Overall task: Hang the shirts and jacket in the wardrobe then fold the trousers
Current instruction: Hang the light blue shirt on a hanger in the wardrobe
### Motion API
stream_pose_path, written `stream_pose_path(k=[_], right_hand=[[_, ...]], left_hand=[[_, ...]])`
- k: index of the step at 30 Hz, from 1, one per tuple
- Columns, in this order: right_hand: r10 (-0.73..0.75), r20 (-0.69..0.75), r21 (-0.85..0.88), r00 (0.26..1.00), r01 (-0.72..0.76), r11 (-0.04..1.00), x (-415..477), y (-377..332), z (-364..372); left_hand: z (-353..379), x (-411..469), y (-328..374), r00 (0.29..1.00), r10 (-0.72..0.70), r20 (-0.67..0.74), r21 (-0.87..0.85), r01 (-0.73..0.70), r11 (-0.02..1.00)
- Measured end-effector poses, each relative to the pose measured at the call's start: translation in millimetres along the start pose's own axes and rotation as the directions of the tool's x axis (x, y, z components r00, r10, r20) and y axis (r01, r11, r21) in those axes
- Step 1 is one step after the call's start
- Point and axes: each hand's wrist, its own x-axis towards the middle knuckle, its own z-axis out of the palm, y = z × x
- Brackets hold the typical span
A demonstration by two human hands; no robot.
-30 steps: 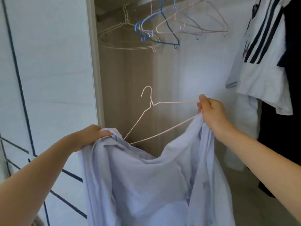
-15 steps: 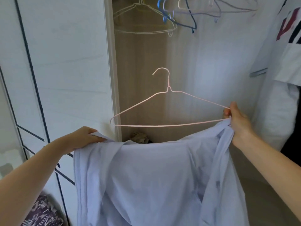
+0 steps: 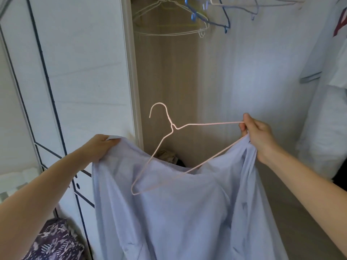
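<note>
A pale blue shirt [image 3: 172, 212] hangs spread between my two hands in front of the open wardrobe. My left hand [image 3: 100, 145] grips its upper left edge. My right hand [image 3: 258, 134] pinches one end of a thin pink wire hanger [image 3: 170, 126] together with the shirt's upper right edge. The hanger is tilted, its hook up and to the left, and its lower left corner dips in front of the shirt's inner side.
Several empty wire hangers [image 3: 169, 25] hang at the top of the wardrobe. White clothes [image 3: 323, 117] hang at the right. The white wardrobe door [image 3: 78, 72] stands at the left. Crumpled cloth [image 3: 167, 155] lies low inside. Patterned fabric [image 3: 54, 241] shows at the bottom left.
The hanger has swung from level to tilted, with its left corner dropping down onto the shirt. My right hand has risen slightly; my left hand still holds the shirt's edge.
</note>
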Motion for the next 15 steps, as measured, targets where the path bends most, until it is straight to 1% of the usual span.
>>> stream_pose_path(k=[2,4,7,9,12,15], right_hand=[[-0.064,0.026,-0.064,0.998,0.066,0.996,1.2,0.0,4.1],[-0.113,0.034,-0.109,0.993,0.116,0.987,1.6,-0.3,7.7],[-0.148,-0.019,-0.089,0.989,0.146,0.985,3.6,1.7,14.7],[-0.187,-0.050,-0.074,0.981,0.183,0.980,4.1,4.1,20.6],[-0.225,-0.086,-0.078,0.971,0.218,0.973,3.5,7.7,27.0],[-0.202,-0.124,-0.034,0.971,0.199,0.979,3.7,7.4,27.5]], left_hand=[[-1.9,-6.8,7.7,0.998,-0.036,0.048,-0.017,0.037,0.999],[-4.1,-13.2,16.6,0.994,-0.071,0.082,-0.085,0.078,0.993],[-4.0,-17.3,30.3,0.987,-0.119,0.110,-0.205,0.139,0.969],[-0.6,-17.6,39.6,0.987,-0.113,0.115,-0.273,0.140,0.952],[7.2,-21.8,55.0,0.989,-0.034,0.144,-0.316,0.079,0.946],[14.4,-30.7,70.0,0.974,0.131,0.182,-0.350,-0.061,0.935]])
